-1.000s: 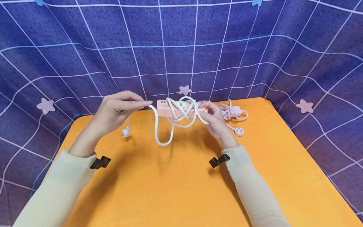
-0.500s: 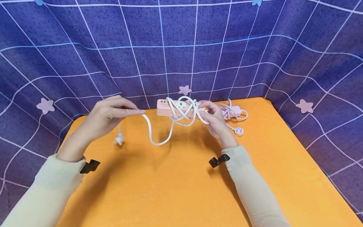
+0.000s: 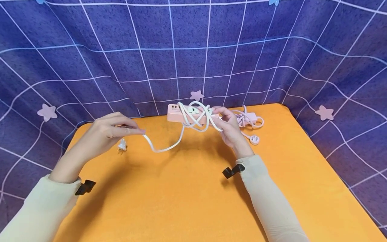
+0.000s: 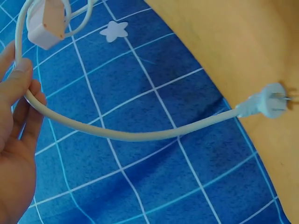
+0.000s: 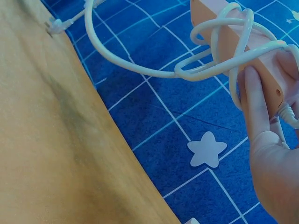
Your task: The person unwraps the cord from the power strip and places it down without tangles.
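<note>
A pink power strip (image 3: pixel 175 116) with white sockets is held up over the table by my right hand (image 3: pixel 230 129), which grips its right end. Loops of its white cord (image 5: pixel 243 58) cross around the strip's body. From there the cord sags leftward to my left hand (image 3: pixel 113 129), whose thumb and fingertips pinch it. Past that pinch, the cord (image 4: pixel 140 136) runs on in the left wrist view to a white plug (image 4: pixel 273 101) with its prongs showing. In the head view the plug (image 3: pixel 122 145) hangs below my left hand.
A second power strip (image 3: pixel 250 117), with its cord bundled around it, lies on the orange tabletop (image 3: pixel 187 195) behind my right hand. Its round plug (image 3: pixel 254 139) rests nearby. A blue gridded curtain (image 3: pixel 190 60) with star shapes stands behind the table.
My left hand has moved left and down, drawing the cord out so its hanging loop is wider and shallower. The plug has shifted left with it. My right hand and the strip stay nearly still.
</note>
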Action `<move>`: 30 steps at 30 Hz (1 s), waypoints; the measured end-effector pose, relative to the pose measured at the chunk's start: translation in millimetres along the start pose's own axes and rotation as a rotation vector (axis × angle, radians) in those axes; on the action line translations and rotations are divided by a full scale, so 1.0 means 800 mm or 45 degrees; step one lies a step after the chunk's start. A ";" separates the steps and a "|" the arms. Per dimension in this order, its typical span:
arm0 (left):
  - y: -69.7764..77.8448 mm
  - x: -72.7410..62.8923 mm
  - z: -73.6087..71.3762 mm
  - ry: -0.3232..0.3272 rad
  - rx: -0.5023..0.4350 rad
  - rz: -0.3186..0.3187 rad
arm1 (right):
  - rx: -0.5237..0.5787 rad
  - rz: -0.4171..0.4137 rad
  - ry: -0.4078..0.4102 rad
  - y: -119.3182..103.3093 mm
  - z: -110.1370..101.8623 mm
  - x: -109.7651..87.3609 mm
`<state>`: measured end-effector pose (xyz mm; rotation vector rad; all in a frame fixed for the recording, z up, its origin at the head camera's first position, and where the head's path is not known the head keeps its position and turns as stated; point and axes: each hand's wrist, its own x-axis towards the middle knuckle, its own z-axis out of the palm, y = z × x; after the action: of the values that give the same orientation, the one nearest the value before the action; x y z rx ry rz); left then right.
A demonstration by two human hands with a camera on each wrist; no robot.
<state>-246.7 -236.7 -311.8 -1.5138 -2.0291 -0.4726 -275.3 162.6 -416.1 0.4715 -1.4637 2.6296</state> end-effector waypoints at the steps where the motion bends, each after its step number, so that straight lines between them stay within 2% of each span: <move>1: 0.001 -0.003 0.000 -0.007 0.008 0.002 | 0.001 0.001 0.001 0.000 0.000 0.000; 7: 0.005 -0.016 -0.002 -0.053 0.078 0.004 | 0.000 0.010 0.011 0.000 -0.001 0.001; 10: 0.011 -0.021 0.000 -0.095 0.058 -0.016 | 0.003 0.016 0.004 -0.001 -0.001 0.001; 15: 0.026 -0.038 0.012 -0.226 0.008 -0.094 | 0.016 0.012 -0.015 0.000 -0.001 0.001; 18: 0.031 -0.048 0.025 -0.274 -0.002 -0.106 | 0.019 0.003 -0.013 0.000 -0.001 0.002; 25: 0.035 -0.075 0.056 -0.274 -0.077 -0.079 | 0.031 0.002 0.000 0.000 -0.002 0.002; 30: 0.038 -0.096 0.074 -0.237 -0.116 -0.112 | 0.060 0.006 -0.006 0.000 -0.004 0.003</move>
<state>-214.7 -251.5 -407.2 -1.5782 -2.2525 -0.4806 -278.3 164.8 -416.9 0.4797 -1.4091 2.6740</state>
